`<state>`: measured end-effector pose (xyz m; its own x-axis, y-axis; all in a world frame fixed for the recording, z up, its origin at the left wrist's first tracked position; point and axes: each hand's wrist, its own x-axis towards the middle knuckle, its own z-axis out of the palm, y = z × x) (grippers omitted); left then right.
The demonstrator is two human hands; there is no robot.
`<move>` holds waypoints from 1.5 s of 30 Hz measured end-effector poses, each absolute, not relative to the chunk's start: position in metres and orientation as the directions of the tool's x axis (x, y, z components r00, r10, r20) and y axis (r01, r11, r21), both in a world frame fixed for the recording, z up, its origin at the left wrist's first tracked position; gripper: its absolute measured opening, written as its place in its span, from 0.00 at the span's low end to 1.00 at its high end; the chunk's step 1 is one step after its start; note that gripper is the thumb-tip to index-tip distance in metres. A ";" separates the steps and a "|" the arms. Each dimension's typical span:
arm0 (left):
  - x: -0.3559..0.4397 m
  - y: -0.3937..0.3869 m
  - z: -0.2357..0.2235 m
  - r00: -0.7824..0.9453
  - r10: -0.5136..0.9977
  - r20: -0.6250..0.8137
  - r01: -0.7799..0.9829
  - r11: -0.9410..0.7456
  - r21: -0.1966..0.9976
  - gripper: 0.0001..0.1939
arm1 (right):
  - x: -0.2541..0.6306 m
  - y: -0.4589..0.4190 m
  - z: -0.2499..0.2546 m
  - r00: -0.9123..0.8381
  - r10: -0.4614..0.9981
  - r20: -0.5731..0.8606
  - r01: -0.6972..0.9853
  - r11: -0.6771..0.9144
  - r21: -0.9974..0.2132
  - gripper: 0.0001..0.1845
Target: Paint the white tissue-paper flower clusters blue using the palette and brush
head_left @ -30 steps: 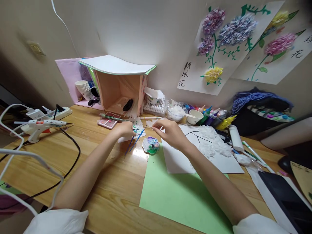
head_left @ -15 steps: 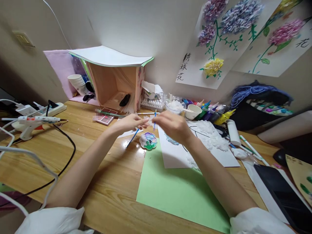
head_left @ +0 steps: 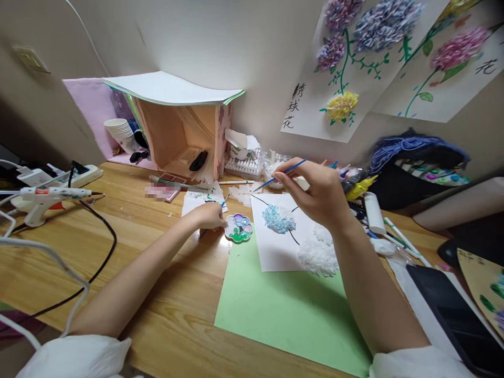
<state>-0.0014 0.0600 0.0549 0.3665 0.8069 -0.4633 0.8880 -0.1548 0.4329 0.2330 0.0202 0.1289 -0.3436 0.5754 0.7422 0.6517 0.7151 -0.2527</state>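
Note:
My right hand grips a thin blue paintbrush, held in the air with its tip pointing down and left above the paper. Below it lies a white sheet with black stem lines, a blue-tinted paper flower and white ruffled paper flowers, partly covered by my right arm. My left hand is closed at the left rim of a flower-shaped paint palette with purple and green paint. Another blue brush passes beneath that hand, mostly hidden.
A green sheet lies under the white one. Paint-stained tissue is behind my left hand. At left are a glue gun and cables; at right, paint bottles and a phone. An open box stands at the back.
My hands have moved apart. The right one has lifted right with the brush, now slanted instead of upright. The left has come down to the palette's rim.

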 end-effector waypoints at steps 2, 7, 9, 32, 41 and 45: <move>-0.001 0.061 0.053 0.392 0.802 -0.451 0.870 -0.164 0.465 0.11 | 0.233 0.023 0.127 -0.380 0.610 0.696 0.631 0.720 -0.287 0.09; 0.000 0.061 0.061 0.438 0.866 -0.242 0.813 -0.267 0.518 0.06 | 0.236 0.025 0.125 -0.396 0.688 0.608 0.565 0.705 -0.430 0.11; 0.000 0.059 0.070 0.441 0.888 -0.134 0.797 -0.318 0.514 0.08 | 0.239 0.025 0.126 -0.361 0.694 0.622 0.541 0.700 -0.467 0.11; -0.008 0.046 0.108 0.521 0.854 0.002 0.654 -0.401 0.641 0.08 | 0.241 0.015 0.136 -0.446 0.529 0.722 0.589 0.781 -0.208 0.06; -0.008 0.047 0.108 0.535 0.844 -0.021 0.649 -0.396 0.649 0.08 | 0.243 0.015 0.137 -0.455 0.538 0.710 0.599 0.774 -0.203 0.08; -0.007 0.046 0.108 0.542 0.840 -0.019 0.642 -0.399 0.655 0.08 | 0.243 0.016 0.136 -0.482 0.556 0.677 0.568 0.787 -0.242 0.08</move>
